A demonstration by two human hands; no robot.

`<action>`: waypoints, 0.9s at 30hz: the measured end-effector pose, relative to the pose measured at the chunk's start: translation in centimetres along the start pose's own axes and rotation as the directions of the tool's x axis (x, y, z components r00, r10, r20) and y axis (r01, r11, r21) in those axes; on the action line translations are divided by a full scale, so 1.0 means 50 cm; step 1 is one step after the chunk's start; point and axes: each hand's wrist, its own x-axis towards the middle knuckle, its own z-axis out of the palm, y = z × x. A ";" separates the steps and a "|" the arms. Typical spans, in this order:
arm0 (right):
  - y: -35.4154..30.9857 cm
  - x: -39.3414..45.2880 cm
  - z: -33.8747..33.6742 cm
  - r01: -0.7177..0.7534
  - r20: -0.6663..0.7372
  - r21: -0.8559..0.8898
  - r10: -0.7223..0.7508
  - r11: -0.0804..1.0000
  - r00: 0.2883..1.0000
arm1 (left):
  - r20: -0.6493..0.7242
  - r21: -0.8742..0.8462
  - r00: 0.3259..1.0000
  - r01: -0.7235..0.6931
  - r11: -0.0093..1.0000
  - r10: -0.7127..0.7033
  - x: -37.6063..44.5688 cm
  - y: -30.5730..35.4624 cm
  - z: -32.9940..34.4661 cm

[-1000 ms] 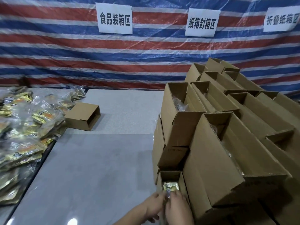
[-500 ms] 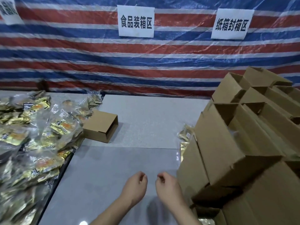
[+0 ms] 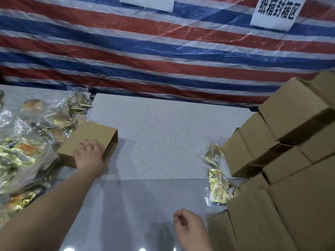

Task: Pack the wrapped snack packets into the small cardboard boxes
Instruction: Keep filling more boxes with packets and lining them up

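A white paper sign (image 3: 277, 12) taped to the striped tarpaulin (image 3: 163, 51) reads 纸箱封箱区 in black characters. Print on the gold snack packets (image 3: 220, 189) is too small to read.

The left hand (image 3: 88, 156) lies with spread fingers on an open-ended small cardboard box (image 3: 87, 142) on the grey surface (image 3: 159, 138), beside a heap of wrapped snack packets (image 3: 27, 153). The right hand (image 3: 190, 230) hovers loosely curled near stacked cardboard boxes (image 3: 290, 160), with two packets (image 3: 217, 182) beside them.
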 end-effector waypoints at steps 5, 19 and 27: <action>-0.007 0.069 0.004 0.001 -0.018 0.001 -0.001 1.000 1.000 | 0.096 -0.123 0.995 -0.008 0.992 0.020 0.042 0.052 0.015; -0.157 0.123 -0.016 0.456 0.321 -0.626 -0.325 0.633 0.890 | 0.080 -0.723 0.755 -0.406 0.559 0.651 -0.318 0.024 -0.046; -0.048 0.009 -0.018 0.295 0.324 -0.631 -0.101 0.718 0.941 | 0.218 -0.697 0.745 -0.333 0.635 0.630 -0.376 0.104 -0.033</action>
